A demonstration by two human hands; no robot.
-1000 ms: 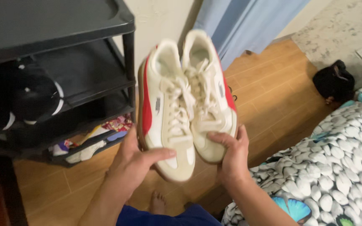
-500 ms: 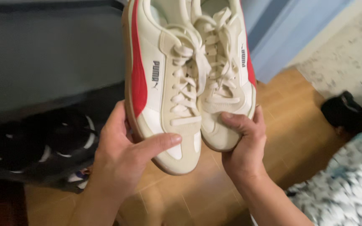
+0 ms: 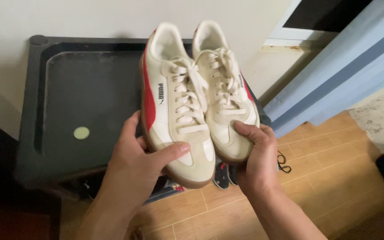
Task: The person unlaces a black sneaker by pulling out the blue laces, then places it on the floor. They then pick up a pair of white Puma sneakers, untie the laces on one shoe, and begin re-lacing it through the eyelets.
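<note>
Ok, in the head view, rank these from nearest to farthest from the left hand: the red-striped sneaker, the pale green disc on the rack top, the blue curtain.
1. Red-striped sneaker: held in the left hand, thumb across its toe.
2. Pale green disc: on the black rack top, up and left of the hand.
3. Blue curtain: far right, beyond the right hand and its sneaker.

Two cream sneakers with red side stripes (a matching pair), two hands, left hand and right hand, one black shelf rack, one small round green disc on top
</note>
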